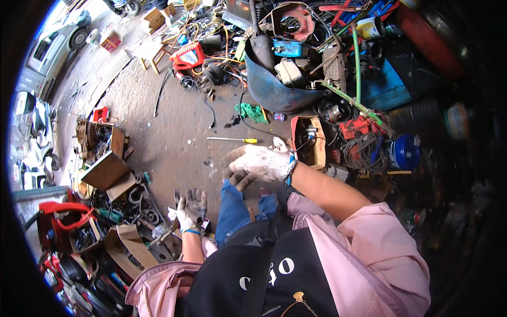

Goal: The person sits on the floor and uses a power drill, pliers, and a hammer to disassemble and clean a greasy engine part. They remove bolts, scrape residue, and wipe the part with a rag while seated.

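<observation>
Both my hands wear dirty whitish knit work gloves with blue bands at the wrists. My right hand (259,165) is held out in front of my body, its fingers stretched to the left, slightly blurred, with nothing seen in it. On the floor just beyond it lies a screwdriver (249,140) with a yellow handle and a long thin shaft. Lower on the left, my left hand (191,212) is raised with its fingers apart and darkly stained, and I see nothing gripped in it. Beside that hand are metal parts (150,214) and an opened cardboard box (129,245).
A large blue-grey tub (274,87) stands ahead amid cables, tools and scrap. To the right are a cardboard box (318,142), coiled cable (364,152) and a blue lidded bucket (405,152). A rusty machine part (91,138) and red machines (60,214) occupy the left.
</observation>
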`<state>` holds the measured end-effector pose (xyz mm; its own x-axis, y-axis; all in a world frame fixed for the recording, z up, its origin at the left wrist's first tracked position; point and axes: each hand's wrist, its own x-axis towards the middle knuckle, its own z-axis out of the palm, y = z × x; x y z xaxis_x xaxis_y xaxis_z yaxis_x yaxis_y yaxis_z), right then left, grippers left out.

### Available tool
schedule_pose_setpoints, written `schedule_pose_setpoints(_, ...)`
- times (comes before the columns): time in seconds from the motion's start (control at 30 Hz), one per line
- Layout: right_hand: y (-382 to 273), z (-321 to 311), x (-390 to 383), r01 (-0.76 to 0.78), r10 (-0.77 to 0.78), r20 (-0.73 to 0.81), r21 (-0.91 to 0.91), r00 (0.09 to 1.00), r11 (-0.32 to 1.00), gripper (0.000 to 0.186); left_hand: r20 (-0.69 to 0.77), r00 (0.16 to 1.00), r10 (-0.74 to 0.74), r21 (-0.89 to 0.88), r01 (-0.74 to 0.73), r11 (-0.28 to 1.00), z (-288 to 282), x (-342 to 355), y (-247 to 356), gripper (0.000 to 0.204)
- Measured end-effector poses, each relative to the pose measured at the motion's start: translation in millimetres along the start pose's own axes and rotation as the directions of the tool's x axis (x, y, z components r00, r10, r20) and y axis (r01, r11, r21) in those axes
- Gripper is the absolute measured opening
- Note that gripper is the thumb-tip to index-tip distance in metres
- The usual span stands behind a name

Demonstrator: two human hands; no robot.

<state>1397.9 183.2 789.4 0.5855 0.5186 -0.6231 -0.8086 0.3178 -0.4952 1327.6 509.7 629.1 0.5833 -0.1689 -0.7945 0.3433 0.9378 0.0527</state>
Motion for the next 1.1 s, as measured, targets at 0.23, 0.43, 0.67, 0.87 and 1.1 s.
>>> schedule_pose_setpoints(0.23, -22, 8, 37, -0.066, 0.084, -0.118, 0.150, 0.989, 0.986, 0.028, 0.169, 0.945, -0.281, 0.511, 0.160, 0.845, 178, 76, -36, 0.057)
schedule_pose_setpoints(0.43, -48, -19, 43, 0.052, -0.012, -0.132, 0.304, 0.991, 0.951, 0.027, 0.202, 0.772, -0.603, 0.788, 0.237, 0.568, 257, 108, -105, 0.077)
schedule_pose_setpoints(0.67, -97, -62, 28, 0.167, -0.040, -0.318, 0.382, 0.947, 0.909, 0.025, 0.009, 0.631, -0.776, 0.889, 0.351, 0.296, 308, 146, -155, 0.066)
schedule_pose_setpoints(0.87, -129, -97, 13, 0.222, -0.055, -0.373, 0.422, 0.926, 0.879, 0.022, -0.006, 0.574, -0.819, 0.938, 0.287, 0.195, 349, 161, -196, 0.076)
schedule_pose_setpoints(1.1, -139, -129, 9, 0.204, 0.068, -0.451, 0.527, 0.890, 0.825, 0.021, -0.098, 0.501, -0.860, 0.910, 0.396, 0.126, 365, 183, -234, 0.070)
